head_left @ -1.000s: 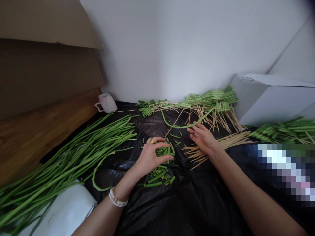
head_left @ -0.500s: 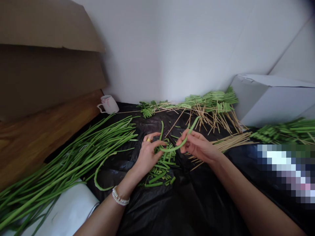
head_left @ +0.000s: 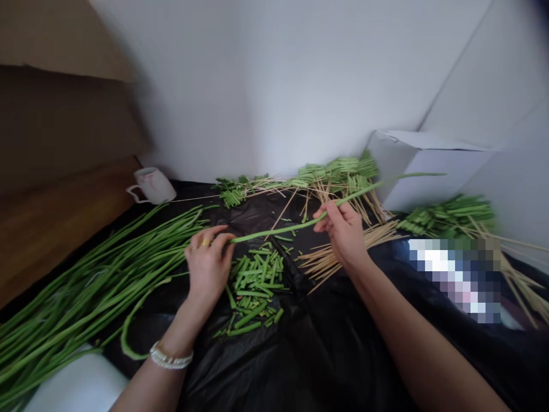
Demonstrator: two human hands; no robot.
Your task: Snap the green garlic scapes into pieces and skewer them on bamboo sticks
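A long green bean point(head_left: 278, 230) stretches between my two hands, its far end reaching up to the right past the white box. My left hand point(head_left: 210, 260), with a gold ring, pinches the bean's left end. Further along it, the fingers of my right hand point(head_left: 343, 229) are closed around the bean. Below the bean lies a pile of short cut bean pieces point(head_left: 259, 274) on black plastic sheeting point(head_left: 291, 355). Many whole long beans point(head_left: 128, 286) are heaped at the left, beside my left hand. Bare wooden skewers point(head_left: 319, 263) lie under my right hand.
Bean pieces threaded on skewers point(head_left: 338, 171) are stacked along the wall, with another bundle point(head_left: 450, 214) at the right. A white mug point(head_left: 154, 186) stands at the back left near a cardboard box point(head_left: 60, 114). A white box point(head_left: 412, 163) stands back right.
My hands have moved apart, drawing the curved bean out nearly straight. My left hand has shifted left, off the cut pieces. The view has turned somewhat to the right.
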